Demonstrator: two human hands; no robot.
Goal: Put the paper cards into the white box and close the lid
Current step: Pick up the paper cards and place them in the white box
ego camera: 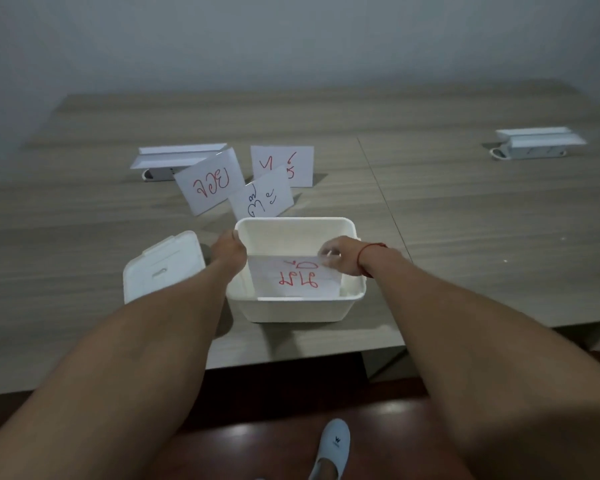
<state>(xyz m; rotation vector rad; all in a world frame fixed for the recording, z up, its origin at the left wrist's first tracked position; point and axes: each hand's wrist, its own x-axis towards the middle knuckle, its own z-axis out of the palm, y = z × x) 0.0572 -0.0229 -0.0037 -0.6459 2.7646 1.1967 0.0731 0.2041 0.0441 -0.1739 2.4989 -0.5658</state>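
The white box (291,308) stands open near the table's front edge. Its lid (161,268) lies flat just to its left. My left hand (227,247) grips the box's left rim. My right hand (340,259) pinches the top right corner of a paper card with red writing (293,277), which sits inside the box. Three more cards lie behind the box: one with red writing (210,181), one with blue writing (262,200), and one with red writing (283,164) partly covered by the blue one.
A white power strip housing (177,157) sits behind the cards at the left, and another (537,140) at the far right. The wooden table (465,237) has a seam running down its middle. Below its front edge, a white slipper (333,445) rests on the floor.
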